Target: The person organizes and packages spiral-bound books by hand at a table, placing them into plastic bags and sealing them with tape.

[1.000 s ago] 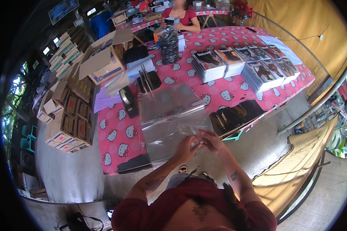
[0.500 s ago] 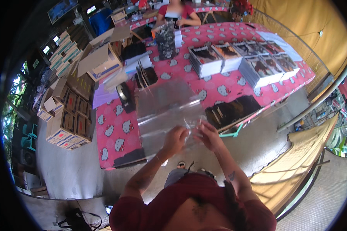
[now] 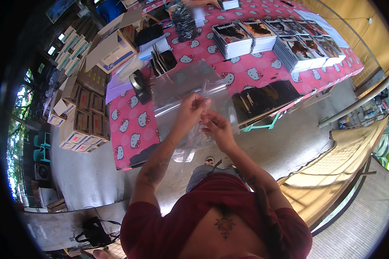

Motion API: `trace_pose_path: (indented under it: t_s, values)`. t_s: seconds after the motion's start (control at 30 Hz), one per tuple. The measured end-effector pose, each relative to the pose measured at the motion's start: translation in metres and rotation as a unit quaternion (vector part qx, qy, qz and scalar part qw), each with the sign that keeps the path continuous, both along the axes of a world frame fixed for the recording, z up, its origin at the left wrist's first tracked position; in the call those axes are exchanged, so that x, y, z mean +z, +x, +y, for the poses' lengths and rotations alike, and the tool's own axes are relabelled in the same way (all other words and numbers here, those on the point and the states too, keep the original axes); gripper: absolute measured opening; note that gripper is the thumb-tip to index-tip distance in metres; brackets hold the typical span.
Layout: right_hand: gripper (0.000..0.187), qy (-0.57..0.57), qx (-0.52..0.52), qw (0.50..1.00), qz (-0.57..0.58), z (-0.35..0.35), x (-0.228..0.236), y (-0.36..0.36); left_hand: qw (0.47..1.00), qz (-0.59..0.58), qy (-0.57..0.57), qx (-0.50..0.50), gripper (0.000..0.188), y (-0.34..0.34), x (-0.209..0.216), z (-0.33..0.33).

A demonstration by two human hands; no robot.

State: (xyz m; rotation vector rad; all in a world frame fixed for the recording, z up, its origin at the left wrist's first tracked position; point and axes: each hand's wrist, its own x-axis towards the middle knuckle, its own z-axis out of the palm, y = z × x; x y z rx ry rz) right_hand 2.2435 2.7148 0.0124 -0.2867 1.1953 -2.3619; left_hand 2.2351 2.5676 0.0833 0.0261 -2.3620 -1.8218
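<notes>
My left hand (image 3: 192, 110) is closed in a pinch on a thin clear plastic bag (image 3: 186, 149), part of which hangs below my hands past the table's near edge. Just right of it and slightly nearer, my right hand (image 3: 217, 129) has its fingers curled together on the same crinkled plastic. Beneath and beyond my hands, more clear plastic sheets (image 3: 170, 88) lie flat on the table. A roll of tape (image 3: 138, 82) rests left of the sheets. The exact grip of the fingertips is partly hidden by glare.
Stacks of printed books (image 3: 232, 41) stand on the pink patterned tablecloth (image 3: 134, 140). Black flat pieces (image 3: 268, 99) lie along the near right edge. An open carton (image 3: 112, 49), stacked boxes (image 3: 84, 123) and a dark bundle (image 3: 183, 21) are farther left. Another person's hand (image 3: 212, 3) shows at the far side.
My hands have come closer together and moved farther over the table, the left now higher than the right. Plastic now dangles below them. The co-worker is now mostly out of view.
</notes>
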Motion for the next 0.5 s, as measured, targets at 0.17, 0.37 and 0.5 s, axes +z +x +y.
trace_pose_path:
  t_s: [0.17, 0.37, 0.5]
  values:
    - [0.033, -0.101, -0.042, 0.986, -0.128, 0.011, -0.003, -0.002, 0.964, 0.142, -0.215, 0.064, 0.020, 0.045, -0.017, 0.031]
    - [0.025, -0.082, -0.062, 0.988, -0.117, 0.016, -0.023, 0.004, 0.988, 0.067, -0.118, 0.074, 0.022, 0.048, -0.051, 0.021]
    - [0.023, -0.085, -0.094, 0.982, -0.141, 0.026, -0.024, 0.003, 0.988, -0.037, 0.077, 0.126, 0.028, 0.053, -0.061, 0.012]
